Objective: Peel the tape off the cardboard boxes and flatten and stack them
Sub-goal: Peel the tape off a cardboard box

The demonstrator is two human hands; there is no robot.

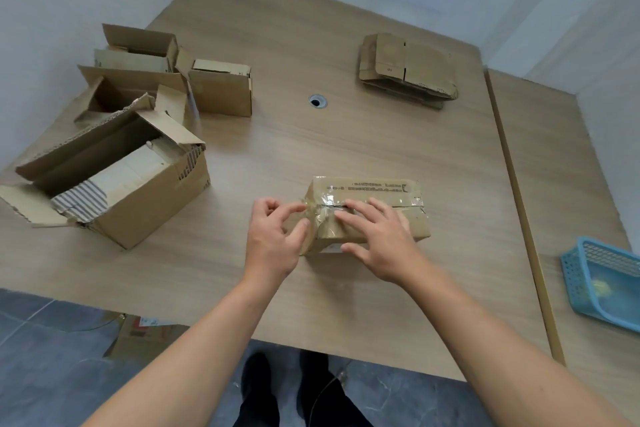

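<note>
A small taped cardboard box (pixel 374 189) lies near the front middle of the wooden table (pixel 346 135). Clear tape (pixel 323 205) runs along its top seam and down its left end. My left hand (pixel 273 239) is at the box's left end, thumb and forefinger pinching at the tape there. My right hand (pixel 377 239) lies flat on the box's top, fingers spread, holding it down. A stack of flattened boxes (pixel 407 71) sits at the far right of the table.
Several opened boxes stand at the left: a large one (pixel 138 198) near the edge, others (pixel 221 87) behind it. A cable hole (pixel 317 101) is in the table's middle. A blue plastic basket (pixel 602 281) rests on the adjoining table at right.
</note>
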